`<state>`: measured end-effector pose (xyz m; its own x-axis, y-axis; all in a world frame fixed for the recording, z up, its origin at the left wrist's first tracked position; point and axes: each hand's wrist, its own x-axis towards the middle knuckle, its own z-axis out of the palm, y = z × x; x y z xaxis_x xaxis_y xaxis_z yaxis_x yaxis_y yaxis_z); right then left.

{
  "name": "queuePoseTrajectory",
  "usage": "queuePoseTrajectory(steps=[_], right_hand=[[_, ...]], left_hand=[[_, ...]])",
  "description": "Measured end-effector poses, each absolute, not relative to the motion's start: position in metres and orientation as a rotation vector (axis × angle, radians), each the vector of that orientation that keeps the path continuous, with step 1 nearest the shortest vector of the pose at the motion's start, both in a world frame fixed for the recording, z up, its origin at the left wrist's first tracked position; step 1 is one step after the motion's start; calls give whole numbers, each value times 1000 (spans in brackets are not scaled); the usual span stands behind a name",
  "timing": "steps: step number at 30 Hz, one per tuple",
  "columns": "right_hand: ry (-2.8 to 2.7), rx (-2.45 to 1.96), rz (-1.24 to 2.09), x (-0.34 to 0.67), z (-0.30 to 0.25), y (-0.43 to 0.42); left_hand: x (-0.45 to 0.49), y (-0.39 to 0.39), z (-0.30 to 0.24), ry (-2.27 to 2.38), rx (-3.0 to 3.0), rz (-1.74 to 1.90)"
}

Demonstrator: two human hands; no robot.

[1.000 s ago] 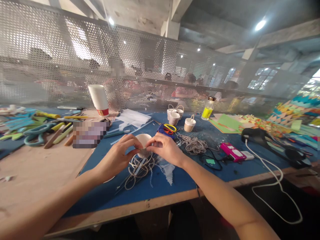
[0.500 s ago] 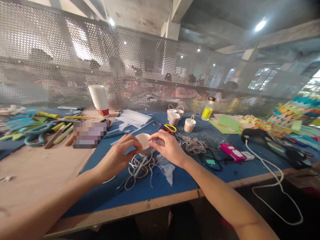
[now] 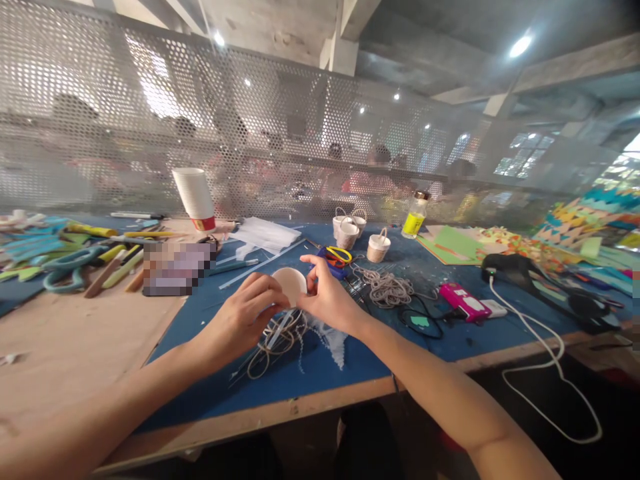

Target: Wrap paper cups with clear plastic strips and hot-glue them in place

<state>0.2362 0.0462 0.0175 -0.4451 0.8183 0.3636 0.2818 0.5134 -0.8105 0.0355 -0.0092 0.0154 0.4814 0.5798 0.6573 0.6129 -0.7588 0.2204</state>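
Note:
A small white paper cup (image 3: 291, 285) is between my hands above the blue mat, its round opening tipped toward me. My left hand (image 3: 250, 308) pinches the cup's left and near side with bent fingers. On the opposite side, my right hand (image 3: 330, 297) holds the rim between thumb and curled fingers, while its index finger sticks up and out. Beneath the cup lies a loose coil of beige cord (image 3: 273, 343), with a clear strip across it. Scraps of white mesh (image 3: 334, 343) rest just right of the cord.
Several small cups with cord handles (image 3: 347, 235) stand at the back, near a yellow-labelled bottle (image 3: 414, 217). Yellow-handled scissors (image 3: 339, 254) and grey cord (image 3: 387, 288) lie right of centre. A stack of paper cups (image 3: 193, 193) leans at the back left. A magenta device (image 3: 464, 301) has cables attached.
The cup has tipped more toward me. My right hand's fingers have shifted on the rim, and its index finger has lifted away. My left hand has rolled slightly over the near side.

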Motion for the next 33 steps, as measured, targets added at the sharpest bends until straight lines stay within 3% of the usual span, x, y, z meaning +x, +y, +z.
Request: queuePoseTrajectory(steps=[12,17,27,33], right_hand=[[-1940,-714,536,250,25,53],[-2236,-498,278,250,35,39],[-2466,-554,29,251,35,39],[-2218,-560,171,255,33,47]], left_hand=[[31,-5,18,-1273,-2615,-1269],[28,-4,20,-1352,-2643,-1335],[26,-3,19,-1295,-2706,-1234],[22,-1,24,-1394,-2735,-1332]])
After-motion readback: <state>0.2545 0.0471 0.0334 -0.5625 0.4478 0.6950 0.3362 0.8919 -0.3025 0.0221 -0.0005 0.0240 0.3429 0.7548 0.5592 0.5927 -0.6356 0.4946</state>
